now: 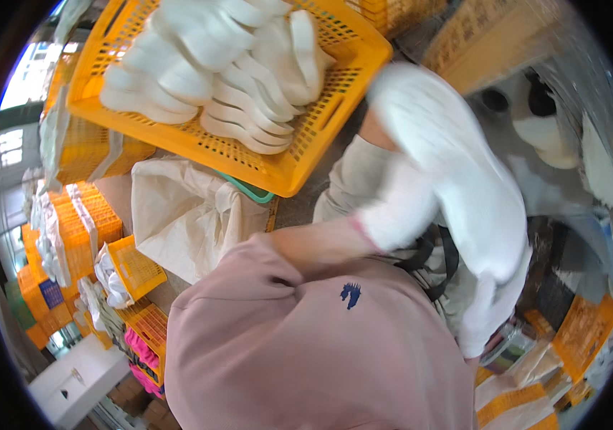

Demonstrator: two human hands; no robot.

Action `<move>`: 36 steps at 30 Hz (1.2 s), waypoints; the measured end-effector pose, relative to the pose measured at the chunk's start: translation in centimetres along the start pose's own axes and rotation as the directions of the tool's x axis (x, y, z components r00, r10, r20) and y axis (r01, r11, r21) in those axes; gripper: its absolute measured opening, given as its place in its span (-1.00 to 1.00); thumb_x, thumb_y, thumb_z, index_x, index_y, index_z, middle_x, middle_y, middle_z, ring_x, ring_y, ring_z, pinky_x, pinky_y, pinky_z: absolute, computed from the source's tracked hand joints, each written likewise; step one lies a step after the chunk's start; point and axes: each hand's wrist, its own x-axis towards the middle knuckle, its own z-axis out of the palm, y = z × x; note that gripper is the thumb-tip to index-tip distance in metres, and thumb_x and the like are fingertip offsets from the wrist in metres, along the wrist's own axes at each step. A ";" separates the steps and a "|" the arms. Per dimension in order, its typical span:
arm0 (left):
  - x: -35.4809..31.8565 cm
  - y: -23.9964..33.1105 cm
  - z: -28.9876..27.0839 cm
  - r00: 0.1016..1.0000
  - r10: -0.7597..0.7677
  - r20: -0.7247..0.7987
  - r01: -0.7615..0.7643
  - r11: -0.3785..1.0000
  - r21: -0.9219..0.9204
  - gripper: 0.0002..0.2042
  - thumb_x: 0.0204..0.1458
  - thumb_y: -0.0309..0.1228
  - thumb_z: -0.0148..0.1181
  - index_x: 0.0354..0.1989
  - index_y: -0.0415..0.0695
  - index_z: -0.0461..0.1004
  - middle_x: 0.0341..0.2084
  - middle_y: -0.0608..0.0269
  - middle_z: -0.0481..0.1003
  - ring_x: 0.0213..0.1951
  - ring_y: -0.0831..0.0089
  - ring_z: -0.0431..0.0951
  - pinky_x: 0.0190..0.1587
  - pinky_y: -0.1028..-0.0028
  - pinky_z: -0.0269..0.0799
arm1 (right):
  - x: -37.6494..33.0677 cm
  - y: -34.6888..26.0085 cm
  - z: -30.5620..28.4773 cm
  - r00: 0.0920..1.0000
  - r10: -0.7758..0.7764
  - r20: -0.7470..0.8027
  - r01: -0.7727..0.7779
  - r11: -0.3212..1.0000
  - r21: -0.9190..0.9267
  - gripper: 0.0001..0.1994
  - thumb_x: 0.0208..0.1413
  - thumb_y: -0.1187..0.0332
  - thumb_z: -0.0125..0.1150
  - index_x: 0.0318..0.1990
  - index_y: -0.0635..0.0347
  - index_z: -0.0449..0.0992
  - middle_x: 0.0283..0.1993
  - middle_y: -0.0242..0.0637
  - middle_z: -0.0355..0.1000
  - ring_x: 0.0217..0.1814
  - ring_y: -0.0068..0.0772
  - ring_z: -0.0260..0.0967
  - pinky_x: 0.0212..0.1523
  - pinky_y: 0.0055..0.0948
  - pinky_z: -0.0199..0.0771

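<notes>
A long, curved white piece [432, 111], like the shoe soles nearby, is held at my right side and smeared by motion. My left hand [403, 208], in a white glove with a pink cuff, presses against its inner side; its fingers are blurred. Around the lower end my right hand [480, 319], also white-gloved, seems closed, its fingers partly hidden. Ahead and to the left, an orange plastic basket [274, 175] holds stacks of white shoe soles [252, 115].
Below the basket stands an open cream woven sack [184, 211], beside a green rim [249, 188]. Several orange crates [88, 222] are stacked at left, near a white sink [80, 376]. A cardboard box [489, 43] and a grey machine-like form [500, 136] stand at right.
</notes>
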 end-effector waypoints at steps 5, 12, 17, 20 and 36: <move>3.6 -15.9 9.1 0.850 -0.510 0.131 0.493 0.859 0.140 -0.61 0.26 -0.30 0.34 0.17 -0.27 0.57 -0.08 0.21 0.67 -0.10 0.31 0.67 0.02 0.22 0.60 | 0.2 -1.1 -1.9 0.911 0.411 -0.031 -0.411 0.911 0.007 -0.59 0.45 0.36 0.08 0.34 0.38 0.44 0.32 0.14 0.46 0.35 -0.10 0.42 0.37 -0.29 0.39; 13.9 -18.2 17.6 0.908 -0.394 0.145 0.333 0.886 0.324 -0.47 0.38 -0.03 0.13 0.27 -0.25 0.52 0.18 0.06 0.59 0.11 0.39 0.56 0.22 0.38 0.49 | 11.2 3.2 -3.2 0.896 0.304 -0.323 -0.106 0.854 0.510 -0.59 0.33 0.37 0.13 0.23 0.48 0.46 -0.10 -0.02 0.64 0.06 -0.08 0.64 0.07 -0.16 0.63; 22.7 -12.3 6.7 0.919 -0.388 0.073 0.117 0.445 0.888 -0.23 0.23 0.27 0.18 0.41 -0.09 0.48 0.30 -0.10 0.49 0.36 0.25 0.44 0.35 0.27 0.35 | 20.7 8.6 -3.0 0.947 0.145 -0.286 -0.100 0.981 0.165 -0.68 0.22 0.30 0.17 -0.02 0.37 0.62 -0.12 0.16 0.62 -0.02 0.17 0.61 -0.01 0.01 0.66; 19.9 -6.9 3.7 0.935 -0.296 0.194 -0.261 -0.205 0.943 -0.17 0.13 0.39 0.22 0.24 -0.16 0.61 0.03 -0.21 0.63 0.07 0.19 0.63 0.18 0.25 0.46 | 23.8 10.1 -2.5 0.986 -0.161 -0.050 0.085 0.731 -0.677 -0.63 0.11 0.17 0.23 -0.13 0.32 0.66 -0.10 0.23 0.62 0.02 0.35 0.57 0.10 0.06 0.62; 18.5 -19.5 17.8 0.903 -0.338 0.265 0.232 0.903 0.362 -0.63 0.31 -0.25 0.28 0.12 -0.30 0.58 -0.05 0.21 0.61 -0.05 0.41 0.58 0.06 0.39 0.50 | 18.9 7.8 -2.9 0.854 0.165 -0.494 -0.209 0.977 -0.034 -0.22 0.02 0.08 0.35 0.35 0.45 0.40 0.21 0.28 0.51 0.28 0.22 0.51 0.31 -0.09 0.52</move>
